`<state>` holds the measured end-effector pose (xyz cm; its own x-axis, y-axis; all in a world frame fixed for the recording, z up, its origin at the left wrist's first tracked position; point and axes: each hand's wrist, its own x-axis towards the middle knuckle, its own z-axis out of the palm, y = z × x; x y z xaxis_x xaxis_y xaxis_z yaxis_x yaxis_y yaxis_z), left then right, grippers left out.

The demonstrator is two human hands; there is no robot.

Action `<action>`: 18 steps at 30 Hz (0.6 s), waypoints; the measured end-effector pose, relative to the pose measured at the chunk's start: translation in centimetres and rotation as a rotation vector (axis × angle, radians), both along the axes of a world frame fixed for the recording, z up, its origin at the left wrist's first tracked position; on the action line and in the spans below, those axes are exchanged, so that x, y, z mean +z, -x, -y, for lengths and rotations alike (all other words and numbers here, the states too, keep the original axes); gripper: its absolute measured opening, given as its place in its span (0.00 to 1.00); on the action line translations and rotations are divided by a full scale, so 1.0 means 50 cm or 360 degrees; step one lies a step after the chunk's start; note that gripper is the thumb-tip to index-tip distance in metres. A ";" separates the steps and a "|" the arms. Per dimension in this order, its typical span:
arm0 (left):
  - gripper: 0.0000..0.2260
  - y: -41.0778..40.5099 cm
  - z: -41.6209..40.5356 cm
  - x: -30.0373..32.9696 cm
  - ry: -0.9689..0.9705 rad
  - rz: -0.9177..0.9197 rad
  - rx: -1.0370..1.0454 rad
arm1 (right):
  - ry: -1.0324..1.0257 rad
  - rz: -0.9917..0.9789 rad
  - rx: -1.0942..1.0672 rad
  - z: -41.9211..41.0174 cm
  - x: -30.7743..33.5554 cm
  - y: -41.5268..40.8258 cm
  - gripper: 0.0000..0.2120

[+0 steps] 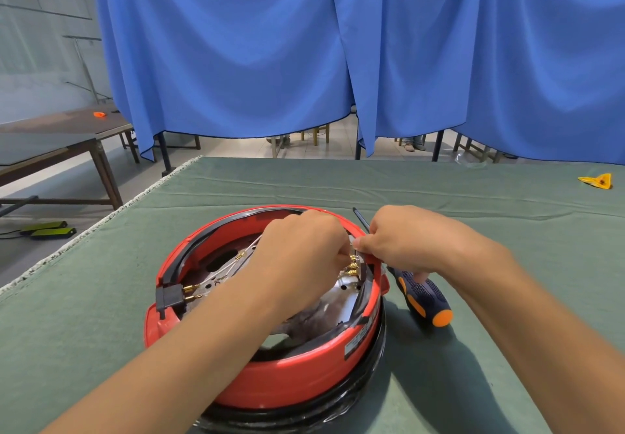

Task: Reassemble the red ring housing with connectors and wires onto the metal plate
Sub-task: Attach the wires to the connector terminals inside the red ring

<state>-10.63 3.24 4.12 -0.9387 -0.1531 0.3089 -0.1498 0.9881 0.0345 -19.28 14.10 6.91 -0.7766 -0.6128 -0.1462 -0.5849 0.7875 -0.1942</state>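
The red ring housing sits on a black base on the green table, around a shiny metal plate. A black connector block with brass terminals is fixed at its left side. Thin wires cross the plate. My left hand reaches inside the ring, fingers curled at the brass connectors on the right wall. My right hand pinches the ring's right rim beside those connectors. What the left fingertips hold is hidden.
A screwdriver with a dark blue and orange handle lies on the green cloth right of the ring, under my right hand. A yellow scrap lies at the far right. Blue curtains hang behind; the table's left edge runs diagonally.
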 end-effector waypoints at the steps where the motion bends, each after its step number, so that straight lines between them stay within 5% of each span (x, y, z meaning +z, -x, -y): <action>1: 0.08 0.001 -0.001 -0.001 0.0016 -0.0013 -0.0002 | -0.0003 -0.0010 0.0003 0.000 0.000 0.000 0.18; 18: 0.09 -0.002 -0.014 0.000 0.0207 -0.0057 -0.0016 | 0.0037 0.0016 0.0000 0.000 -0.001 -0.002 0.16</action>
<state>-10.54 3.93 4.10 -0.9280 -0.1000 0.3589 -0.1406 0.9861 -0.0888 -19.16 14.10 6.89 -0.7751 -0.6162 -0.1396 -0.5829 0.7826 -0.2185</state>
